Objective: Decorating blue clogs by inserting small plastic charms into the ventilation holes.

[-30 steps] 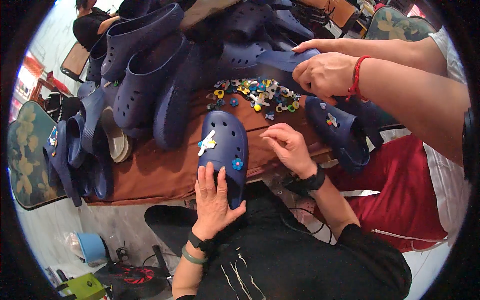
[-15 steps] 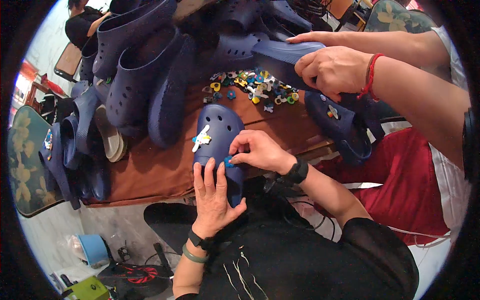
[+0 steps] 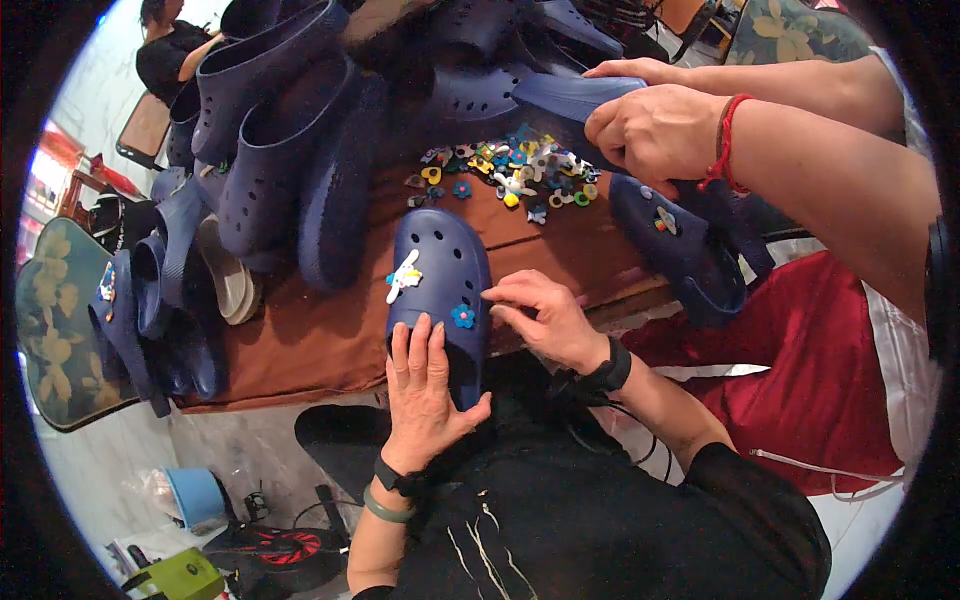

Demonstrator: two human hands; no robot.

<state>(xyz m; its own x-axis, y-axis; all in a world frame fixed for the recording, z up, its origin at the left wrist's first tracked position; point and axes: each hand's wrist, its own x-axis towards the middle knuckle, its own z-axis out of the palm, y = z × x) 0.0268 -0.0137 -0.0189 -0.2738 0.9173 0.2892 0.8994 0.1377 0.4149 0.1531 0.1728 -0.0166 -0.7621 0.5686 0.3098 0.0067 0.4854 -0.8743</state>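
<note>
A dark blue clog [image 3: 425, 250] lies toe-away at the table's near edge. A white figure charm [image 3: 404, 277] sits on its upper at the left, and a blue flower charm [image 3: 463, 316] with a pink centre on the right. My left hand [image 3: 418, 385] rests flat on the clog's rear part, its fingers stretched over the upper's edge and its thumb apart. Just right of the clog, my right hand [image 3: 550, 315] is in the air, empty, with thumb and forefinger slightly parted. Beyond the toe lies a pile of small colourful charms [image 3: 515, 170].
At the right, another person's hand [image 3: 655, 135] holds a blue clog [image 3: 570, 97] above the charms. Below it lies a clog [image 3: 660, 225] with charms on it. Stacked clogs [image 3: 265, 180] crowd the left of the brown cloth-covered table [image 3: 290, 340].
My right hand has let go of the blue flower charm, which stays on the clog, and has drawn back to the right. My left hand stays on the clog.
</note>
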